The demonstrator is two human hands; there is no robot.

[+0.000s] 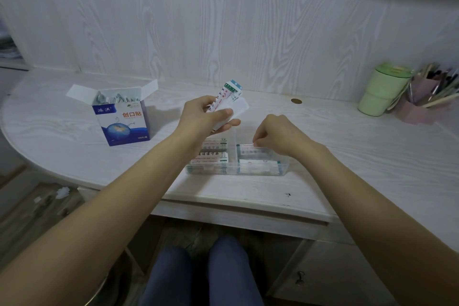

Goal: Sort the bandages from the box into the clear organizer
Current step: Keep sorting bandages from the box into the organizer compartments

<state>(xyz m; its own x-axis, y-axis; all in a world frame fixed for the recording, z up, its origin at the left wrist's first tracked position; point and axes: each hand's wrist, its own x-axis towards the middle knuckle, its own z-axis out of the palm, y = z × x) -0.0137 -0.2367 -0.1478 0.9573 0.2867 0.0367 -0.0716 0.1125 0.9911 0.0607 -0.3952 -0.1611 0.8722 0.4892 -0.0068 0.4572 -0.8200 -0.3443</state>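
An open blue and white bandage box stands at the left of the desk, with several wrapped bandages showing at its top. A clear organizer lies in front of me, and flat stacks of bandages fill its compartments. My left hand grips a small bunch of bandages above the organizer's left side. My right hand pinches the edge of a bandage over the organizer's right compartment.
A green lidded cup and a pink holder of pens stand at the far right by the wall. A small round brass fitting sits in the desk top. A drawer front with a handle is below the desk edge.
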